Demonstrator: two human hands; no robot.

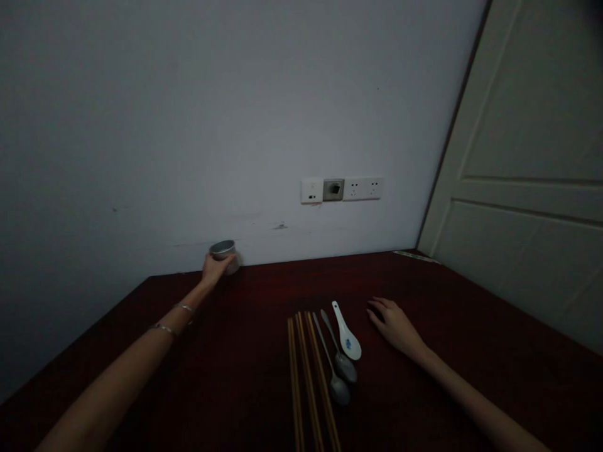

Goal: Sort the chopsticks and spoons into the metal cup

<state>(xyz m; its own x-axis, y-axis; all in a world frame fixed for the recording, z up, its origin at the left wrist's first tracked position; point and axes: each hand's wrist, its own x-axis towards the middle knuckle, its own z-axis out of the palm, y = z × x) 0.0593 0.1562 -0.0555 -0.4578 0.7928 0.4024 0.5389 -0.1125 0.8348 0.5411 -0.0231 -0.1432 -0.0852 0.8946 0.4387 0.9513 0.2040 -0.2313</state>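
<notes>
At the back left of the table, my left hand [215,268] grips a round grey metal cup [230,260] by its side, close to the wall. My right hand [392,321] rests on the tabletop with its fingers loosely apart and nothing in them. Just left of it lies a white soup spoon [347,339] with a blue mark in its bowl. Beside that are two metal spoons, one [346,366] partly next to the other [338,388]. Several wooden chopsticks [308,376] lie side by side further left, running toward me.
The dark red table [245,351] meets a pale wall [188,125] at the back. Sockets and switch plates [362,188] are set in the wall. A panelled white door [527,207] stands along the right edge. A thin pale strip [417,256] lies at the far right corner.
</notes>
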